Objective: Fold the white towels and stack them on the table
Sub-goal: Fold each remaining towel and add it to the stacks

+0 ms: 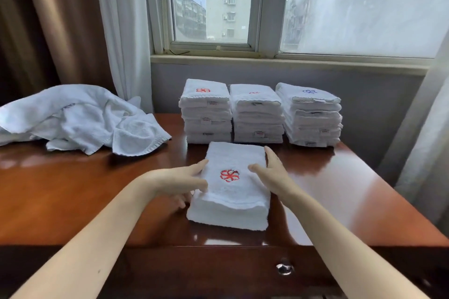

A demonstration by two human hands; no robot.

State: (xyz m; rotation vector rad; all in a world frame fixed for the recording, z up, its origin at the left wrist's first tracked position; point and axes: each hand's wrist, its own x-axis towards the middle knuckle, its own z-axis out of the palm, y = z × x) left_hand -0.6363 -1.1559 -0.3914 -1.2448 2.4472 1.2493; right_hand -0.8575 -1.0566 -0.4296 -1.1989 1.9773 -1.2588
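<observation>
On the near middle of the tabletop (73,189) lies a folded white towel (232,204), a thick rectangle with its long side running away from the person. A red flower emblem (229,175) is stitched on its top face. The left hand (179,182) is at the towel's left edge. Its forefinger reaches out straight and touches the edge, its thumb rests on the top face, and its lower fingers are bent beside the towel, close to the wood. The grip of this hand is wide and does not close around the cloth. The right hand (269,172) stands on the towel's right edge with the fingers straight and together along the side and the thumb on the top face. Its grip is also wide and holds nothing.

Behind the towel, against the wall under the window (211,5), three stacks of folded white towels stand in a row, just beside each other. The left stack (206,114) and the middle stack (257,116) show red emblems on top, and the right stack (312,116) shows a blue one. Small labels are visible on several folds, but they are too small to read. At the far left of the tabletop is a loose heap of unfolded white towels (80,119), well apart from the hands. A brown curtain (48,19) and a white curtain (124,26) hang behind the heap. Below the front edge of the tabletop there is a metal drawer knob (284,268).
</observation>
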